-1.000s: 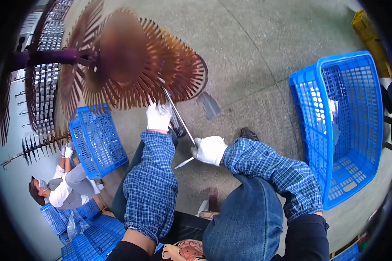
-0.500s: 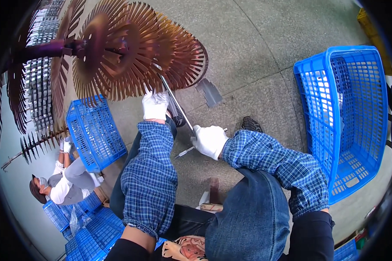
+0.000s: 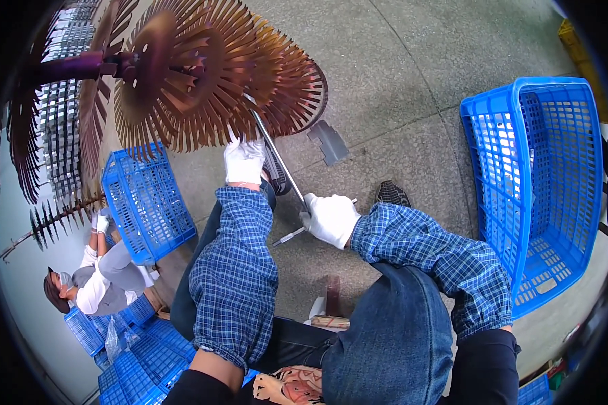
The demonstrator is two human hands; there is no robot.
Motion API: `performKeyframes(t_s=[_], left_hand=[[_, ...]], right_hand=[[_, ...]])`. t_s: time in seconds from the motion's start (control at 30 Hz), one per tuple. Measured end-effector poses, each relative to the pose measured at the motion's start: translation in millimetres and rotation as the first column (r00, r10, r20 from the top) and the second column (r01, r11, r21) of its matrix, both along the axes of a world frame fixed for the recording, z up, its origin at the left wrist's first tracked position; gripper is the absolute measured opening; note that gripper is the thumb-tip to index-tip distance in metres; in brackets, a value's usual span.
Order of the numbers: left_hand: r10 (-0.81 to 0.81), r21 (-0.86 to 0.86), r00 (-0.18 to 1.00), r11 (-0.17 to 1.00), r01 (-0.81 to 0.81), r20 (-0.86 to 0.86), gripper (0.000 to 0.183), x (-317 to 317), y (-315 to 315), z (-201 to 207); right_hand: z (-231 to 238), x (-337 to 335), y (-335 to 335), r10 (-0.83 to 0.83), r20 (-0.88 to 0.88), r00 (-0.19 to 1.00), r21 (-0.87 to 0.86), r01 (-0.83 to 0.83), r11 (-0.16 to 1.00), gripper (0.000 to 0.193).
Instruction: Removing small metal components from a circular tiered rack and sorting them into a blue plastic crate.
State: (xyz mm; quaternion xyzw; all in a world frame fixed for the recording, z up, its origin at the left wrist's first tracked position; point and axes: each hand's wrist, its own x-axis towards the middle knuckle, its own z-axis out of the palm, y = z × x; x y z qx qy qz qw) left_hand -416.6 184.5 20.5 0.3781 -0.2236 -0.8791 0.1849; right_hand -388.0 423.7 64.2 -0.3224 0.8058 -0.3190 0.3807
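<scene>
A stack of brown, slotted metal discs with comb-like teeth fills the upper left, mounted on a dark shaft. Beneath its lower rim, my white-gloved left hand reaches up and grips the toothed edge of a disc; the fingertips are partly hidden by the teeth. My right hand, also gloved in white, is closed round the crossbar of a T-handle wrench. The wrench's long steel rod slants up to the left, passing beside my left hand, and its far end meets the discs.
On the right stands a tall blue plastic crate; another blue crate is at the left. Blue crates are stacked lower left, near a masked co-worker. A flat grey metal piece lies on the concrete floor.
The view has shifted slightly. Both hands keep nearly the same places and grips, with the wrench at about the same slant.
</scene>
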Motion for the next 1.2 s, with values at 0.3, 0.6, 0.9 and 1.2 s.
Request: performKeyframes(t_s=[0.3, 0.6, 0.9, 1.2], left_hand=[[-0.021, -0.022, 0.998, 1.000, 0.020, -0.063, 0.017, 4, -3, -7], [0.000, -0.038, 0.997, 0.999, -0.003, -0.076, 0.017, 3, -5, -2], [0.046, -0.076, 0.993, 0.996, -0.038, 0.109, 0.018, -2, -4, 0], [0.118, -0.011, 0.986, 0.993, -0.117, 0.118, 0.017, -2, -15, -4]], right_hand=[[7, -3, -1, 0.006, -0.010, 1.000, -0.007, -0.006, 1.000, 0.023], [8, -6, -2, 0.032, 0.008, 0.999, 0.006, -0.032, 0.999, 0.023], [8, -7, 0, 0.033, 0.059, 0.998, 0.022, -0.034, 0.999, 0.024], [-4, 0, -4, -0.009, 0.077, 0.997, -0.072, 0.015, 0.997, 0.026]])
